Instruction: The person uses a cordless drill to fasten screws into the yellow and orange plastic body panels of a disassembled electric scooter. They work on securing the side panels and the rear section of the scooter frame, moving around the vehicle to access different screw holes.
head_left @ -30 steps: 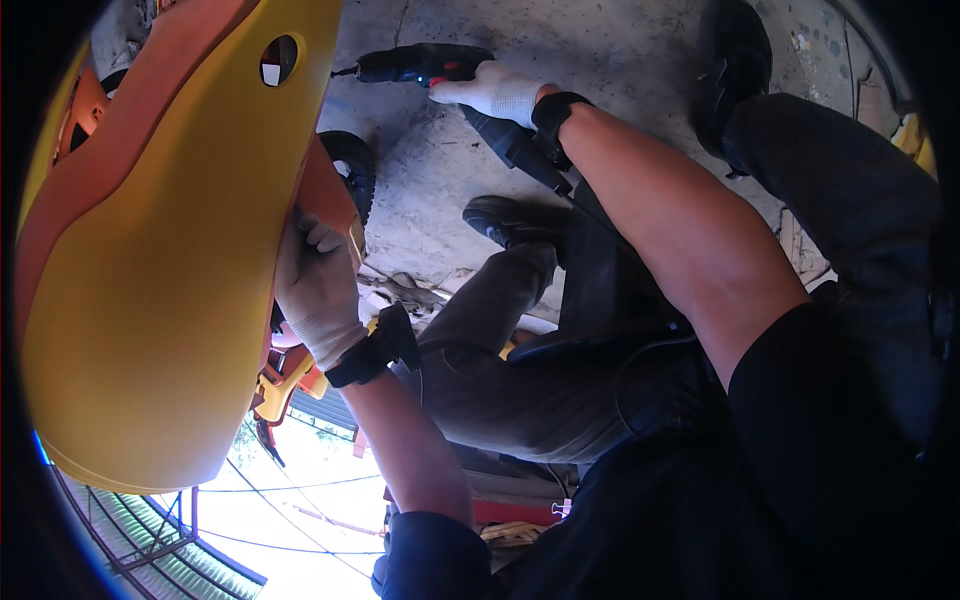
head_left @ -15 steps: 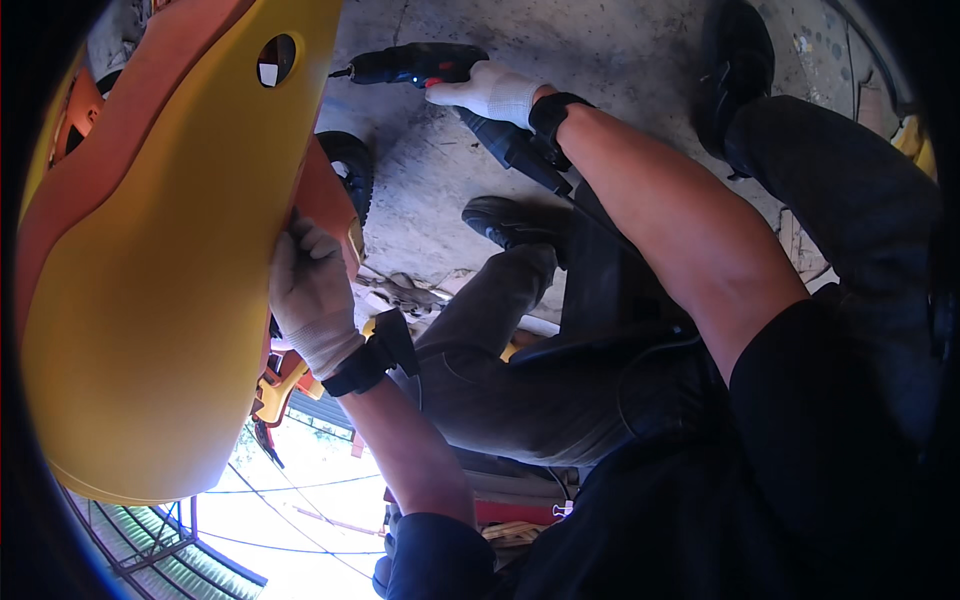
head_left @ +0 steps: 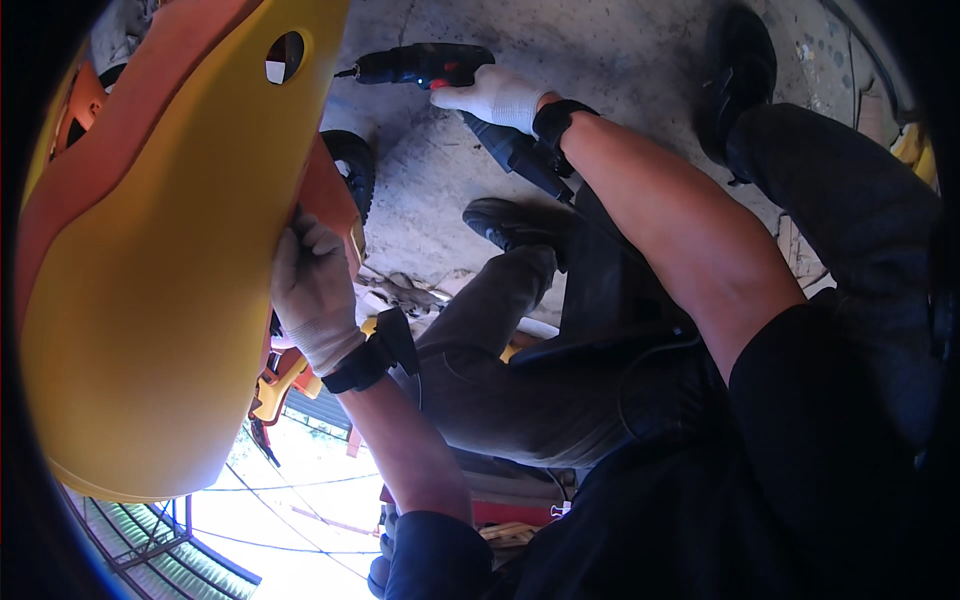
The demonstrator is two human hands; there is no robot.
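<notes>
A large yellow and orange moulded plastic shell (head_left: 150, 280) fills the left of the view, with a round hole (head_left: 284, 57) near its top. My left hand (head_left: 312, 290), in a white glove with a black wrist strap, grips the shell's right edge. My right hand (head_left: 497, 97), also gloved, holds a black cordless drill (head_left: 420, 66) by its grip. The drill's bit points left toward the shell, a short way from the hole and not touching it.
Rough grey concrete floor (head_left: 600, 50) lies beyond the drill. My grey trousers (head_left: 520, 380) and black shoe (head_left: 510, 222) sit at centre; another black shoe (head_left: 735, 80) is at upper right. An orange and black frame part (head_left: 290, 375) shows under the shell.
My left hand has slid slightly along the shell's edge. The drill and my right hand stay almost in place.
</notes>
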